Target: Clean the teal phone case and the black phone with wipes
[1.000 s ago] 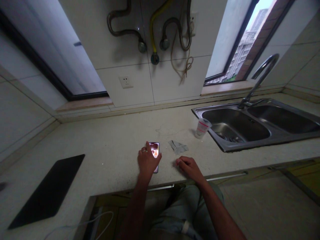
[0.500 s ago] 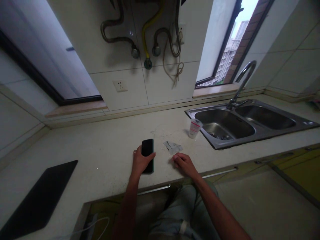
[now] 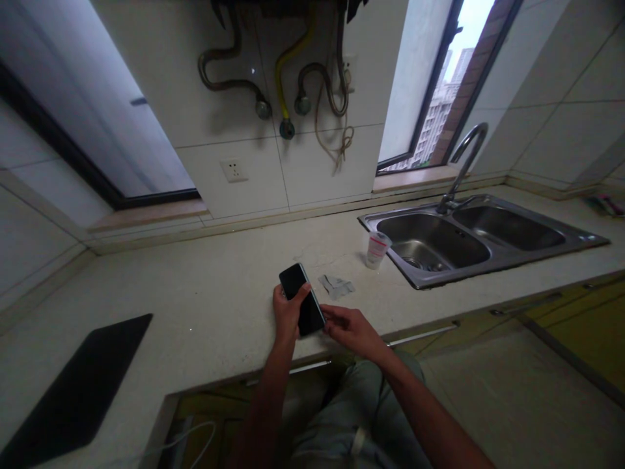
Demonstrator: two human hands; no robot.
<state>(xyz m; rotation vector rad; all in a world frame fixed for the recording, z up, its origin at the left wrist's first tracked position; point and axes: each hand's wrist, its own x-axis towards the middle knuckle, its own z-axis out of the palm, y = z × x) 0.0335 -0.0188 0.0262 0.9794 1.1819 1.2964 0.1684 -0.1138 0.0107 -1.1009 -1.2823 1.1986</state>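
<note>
My left hand [image 3: 286, 314] is wrapped round a smartphone [image 3: 309, 314] with a dark screen, thumb across its face and fingers along its left side. The phone is tilted, its top towards the upper left, over the front part of the counter. At its lower right edge, the fingertips of my right hand [image 3: 350, 331] are closed together and reach the phone's side. What they pinch, if anything, is too small to make out. Just beyond the right hand lies a crumpled grey scrap [image 3: 336, 286], perhaps paper or cloth.
A clear plastic cup with red print [image 3: 377, 253] stands beside the double steel sink [image 3: 424, 281] on the right. A flat black panel [image 3: 83, 384] lies on the counter [image 3: 219, 280] at left. Drawer handles run under the front edge; a white cable [image 3: 209, 426] hangs at lower left.
My left hand has picked up the phone, turned it and brought it rightwards. My right hand has moved left from beside the grey scrap to the phone's edge.
</note>
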